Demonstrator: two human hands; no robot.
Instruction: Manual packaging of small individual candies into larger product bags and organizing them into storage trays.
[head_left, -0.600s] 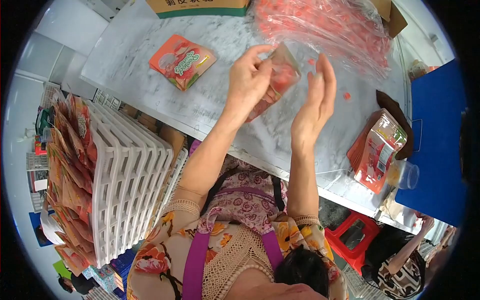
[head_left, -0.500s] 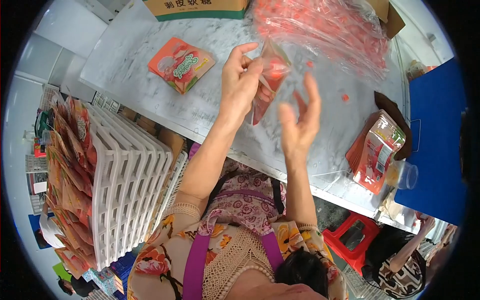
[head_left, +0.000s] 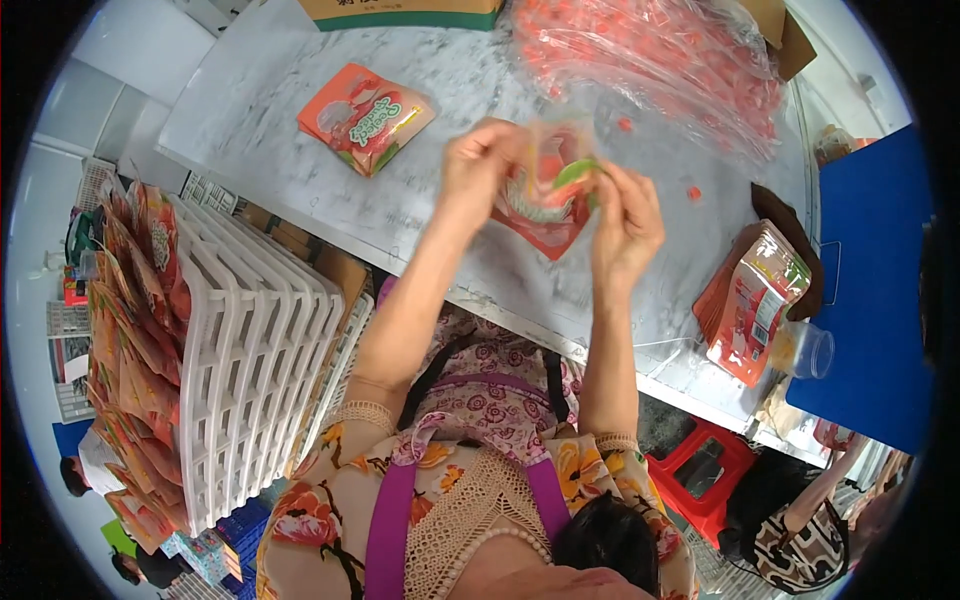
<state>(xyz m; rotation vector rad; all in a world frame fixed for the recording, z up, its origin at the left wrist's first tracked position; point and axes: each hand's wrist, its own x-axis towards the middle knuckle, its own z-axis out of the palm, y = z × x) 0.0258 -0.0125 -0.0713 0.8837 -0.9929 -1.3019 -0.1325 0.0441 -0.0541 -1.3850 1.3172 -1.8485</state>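
Observation:
Above the table, a red candy pouch (head_left: 548, 222) with a green leaf print hangs between my two hands, blurred by motion at its top. My left hand (head_left: 482, 170) pinches one upper side of it. On the opposite side, my right hand (head_left: 627, 218) grips the pouch near its green part with thumb and fingers. What lies inside the pouch cannot be made out. Two loose red candies lie to the right of it, one candy (head_left: 625, 124) near the bag of sweets and another candy (head_left: 694, 194) farther right.
A stack of red pouches (head_left: 365, 118) lies at the left of the marbled table (head_left: 400, 215). A large clear bag of red candies (head_left: 650, 60) fills the back. More pouches (head_left: 750, 310) and a clear plastic cup (head_left: 815, 350) are at right. White crates (head_left: 260, 360) stand left, a red stool (head_left: 715, 470) below.
My right hand has come in from the open and taken hold of the pouch's right side. The pouch has turned so its printed face shows more, now held between both hands.

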